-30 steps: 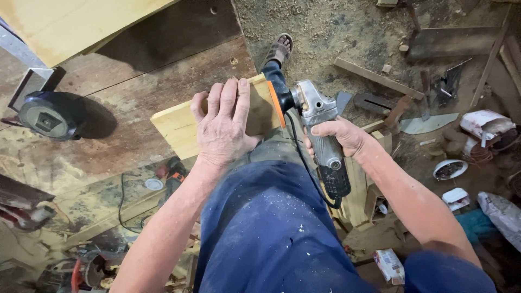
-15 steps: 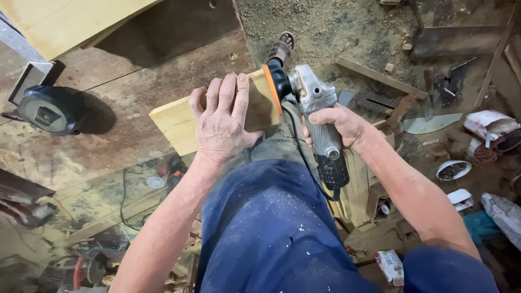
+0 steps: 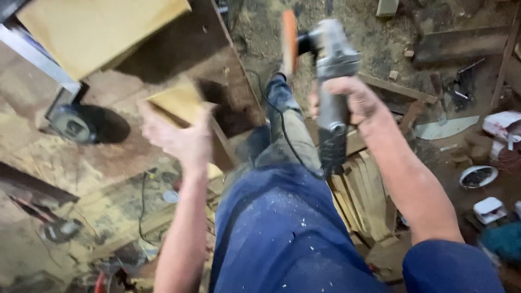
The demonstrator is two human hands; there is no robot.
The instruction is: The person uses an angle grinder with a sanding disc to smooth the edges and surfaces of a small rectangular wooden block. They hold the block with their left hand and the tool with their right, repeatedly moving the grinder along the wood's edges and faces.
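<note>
One head camera looks steeply down from close above the workbench [image 3: 163, 157], the person's blue trousers [image 3: 277, 233] and the sawdust floor [image 3: 380, 32]

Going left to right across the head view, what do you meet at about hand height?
Round blue tool on the workbench → left hand holding a small wooden block → black cord → right hand gripping the grinder → white bowl on the floor.

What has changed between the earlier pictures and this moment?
The right hand lifted the grinder up and away from the wooden block. The left hand picked the block up off the workbench and moved it left. Both hands keep their grips.
</note>
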